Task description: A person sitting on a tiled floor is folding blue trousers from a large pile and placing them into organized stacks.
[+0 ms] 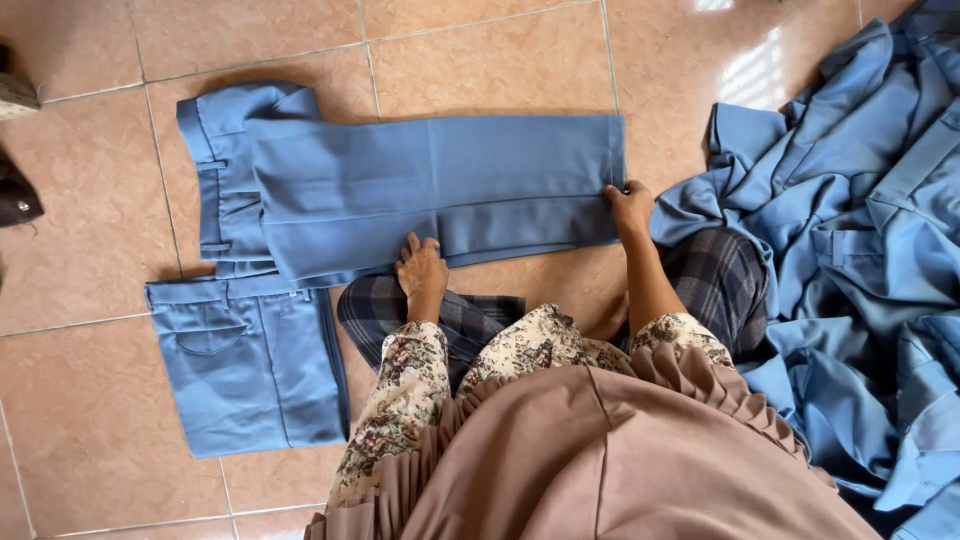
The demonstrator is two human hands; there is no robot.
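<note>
Near: left hand [421, 268] flat, fingers spread, pressing near edge of blue trousers [430, 190] mid-length. Right hand [630, 205] pinched shut on hem end. Trousers lie folded lengthwise on tiled floor [480, 50], waistband left. Folded blue trousers [250, 360] just beside, left. Heap of blue garments [860, 250] right.

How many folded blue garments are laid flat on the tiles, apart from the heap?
2. One pair of blue trousers lies spread ahead under both hands; one folded piece sits to the left. The heap on the right may hide more.
</note>
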